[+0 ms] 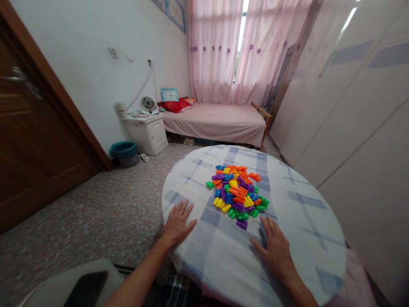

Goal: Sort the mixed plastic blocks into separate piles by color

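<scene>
A loose pile of small plastic pieces (238,192) in orange, purple, blue, yellow and green lies on a round table covered by a checked cloth (297,179). Many look like short rounded pegs joined side by side; their exact kind I cannot make out. My left hand (179,224) rests with fingers spread at the table's left edge, apart from the pile. On the near right side lies my right hand (275,245), fingers stretched out, its tips close to the green pieces. A purple piece (242,224) sits at the pile's near end, between the hands. Neither hand holds anything.
Beyond the table stands a bed (217,119) with a pink sheet. A white cabinet (145,134) carries a small fan (148,105), with a teal bin (123,150) beside it. A dark phone (87,289) lies on a pale seat at lower left. White wardrobe doors (358,128) line the right.
</scene>
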`<state>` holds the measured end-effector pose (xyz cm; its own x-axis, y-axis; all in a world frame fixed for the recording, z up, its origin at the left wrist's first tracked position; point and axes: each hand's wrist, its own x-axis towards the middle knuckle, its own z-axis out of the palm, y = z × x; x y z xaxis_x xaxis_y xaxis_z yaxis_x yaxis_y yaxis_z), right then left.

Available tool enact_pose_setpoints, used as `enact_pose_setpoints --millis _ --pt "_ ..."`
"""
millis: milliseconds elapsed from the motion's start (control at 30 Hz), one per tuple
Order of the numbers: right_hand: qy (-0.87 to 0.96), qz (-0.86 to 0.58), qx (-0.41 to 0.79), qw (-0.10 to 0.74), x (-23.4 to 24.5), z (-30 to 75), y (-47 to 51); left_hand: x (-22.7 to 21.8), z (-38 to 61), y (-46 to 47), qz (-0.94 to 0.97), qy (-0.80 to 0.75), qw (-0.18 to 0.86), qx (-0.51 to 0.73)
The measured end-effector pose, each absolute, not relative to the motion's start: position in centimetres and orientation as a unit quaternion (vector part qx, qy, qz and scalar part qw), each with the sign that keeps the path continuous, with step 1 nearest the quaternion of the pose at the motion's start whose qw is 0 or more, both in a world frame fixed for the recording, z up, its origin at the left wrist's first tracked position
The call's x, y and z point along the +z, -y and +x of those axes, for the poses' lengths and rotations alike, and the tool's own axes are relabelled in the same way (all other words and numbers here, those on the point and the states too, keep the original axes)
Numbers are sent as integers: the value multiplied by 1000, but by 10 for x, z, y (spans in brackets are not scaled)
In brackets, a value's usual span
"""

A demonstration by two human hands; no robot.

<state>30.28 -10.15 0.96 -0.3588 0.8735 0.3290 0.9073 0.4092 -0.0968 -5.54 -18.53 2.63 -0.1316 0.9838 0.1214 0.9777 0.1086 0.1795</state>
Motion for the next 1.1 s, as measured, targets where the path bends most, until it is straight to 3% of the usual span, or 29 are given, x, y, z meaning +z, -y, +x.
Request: enact_pose_setpoints --millis 133,333,633,800,933,1100 --pt "885 -406 -90 209 11 278 75 30 -54 186 647 -754 36 113" --pt "906 -323 -122 247 34 237 30 34 -53 187 640 -756 54 122" --pt "838 -434 -105 313 66 194 0 30 -54 186 641 -754 67 126" --pt "928 -261 -98 246 52 173 31 27 -54 186 641 -752 71 136" --pt "932 -283 -76 214 38 164 31 21 -60 185 639 -751 69 150" --pt "882 -359 -84 294 49 179 -1 14 -64 157 637 -738 51 219"
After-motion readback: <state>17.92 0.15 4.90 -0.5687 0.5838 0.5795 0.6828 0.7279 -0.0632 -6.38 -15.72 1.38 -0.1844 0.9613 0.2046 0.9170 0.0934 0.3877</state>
